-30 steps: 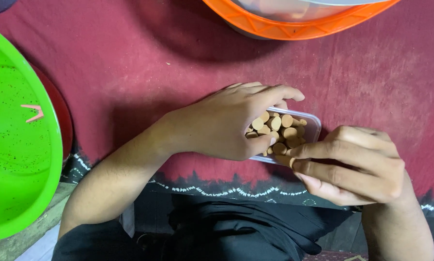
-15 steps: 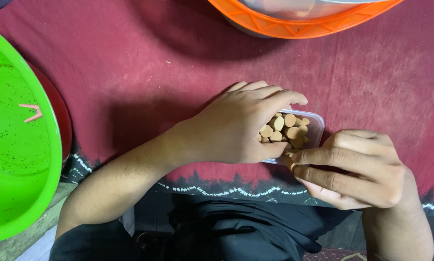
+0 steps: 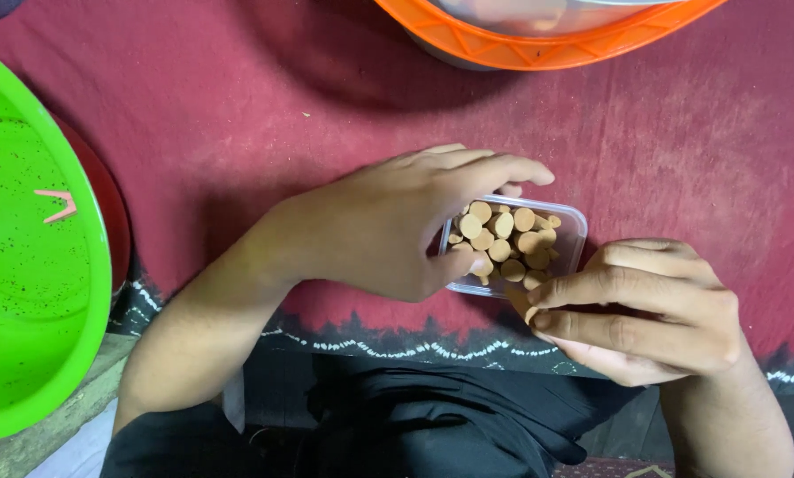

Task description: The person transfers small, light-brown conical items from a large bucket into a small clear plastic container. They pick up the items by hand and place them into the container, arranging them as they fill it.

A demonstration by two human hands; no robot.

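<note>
Both hands [image 3: 397, 226] cupped around clear tub [image 3: 572, 232] of tan discs [image 3: 503, 235]

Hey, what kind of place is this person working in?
Probably a home or small workshop floor: the person sits at a dark red cloth spread low, with a green plastic basin, an orange basin, and a clear container of tan round pieces.

My left hand [image 3: 397, 226] has spread wider over the box [image 3: 567, 232]: the fingers now arch across its far rim and the thumb presses the near side, so more of the brown pieces [image 3: 503, 237] show. My right hand [image 3: 640, 310] has slid slightly right and lower, fingertips still at the box's near corner.
</note>
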